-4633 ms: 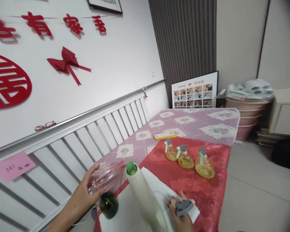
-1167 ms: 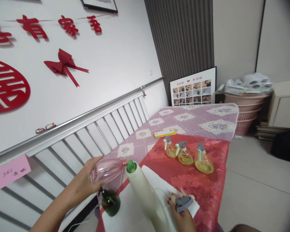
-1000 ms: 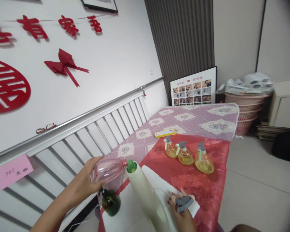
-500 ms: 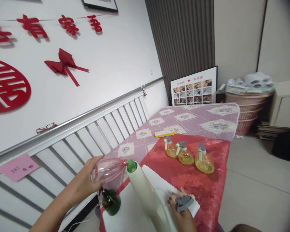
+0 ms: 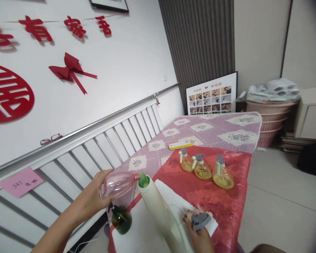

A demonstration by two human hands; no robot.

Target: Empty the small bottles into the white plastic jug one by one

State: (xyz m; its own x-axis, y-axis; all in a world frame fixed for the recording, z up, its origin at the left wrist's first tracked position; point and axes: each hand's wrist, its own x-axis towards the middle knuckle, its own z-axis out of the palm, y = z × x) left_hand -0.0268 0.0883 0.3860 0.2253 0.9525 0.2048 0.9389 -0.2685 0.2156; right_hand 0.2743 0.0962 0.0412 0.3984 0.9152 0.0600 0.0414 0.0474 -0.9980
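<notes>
My left hand point(image 5: 101, 188) is wrapped round a clear pink bottle point(image 5: 118, 185), tipped nearly on its side. The bottle's neck rests at a green funnel point(image 5: 143, 180) set in the mouth of a tall pale green bottle point(image 5: 160, 214). My right hand point(image 5: 197, 228) is closed on a spray head point(image 5: 201, 220) with a grey top and a pinkish trigger, to the right of the tall bottle. Below my left hand, a dark green pump bottle point(image 5: 121, 220) stands on white paper point(image 5: 139, 228). What supports the tall bottle's base is out of sight.
Three spray bottles point(image 5: 202, 170) with yellow liquid stand on a red cloth point(image 5: 213, 200). Behind them lies a yellow flat case point(image 5: 180, 144) on the purple tablecloth point(image 5: 171, 133). A white railing point(image 5: 94, 147) borders the left side. Pink baskets point(image 5: 270, 123) are stacked at the right.
</notes>
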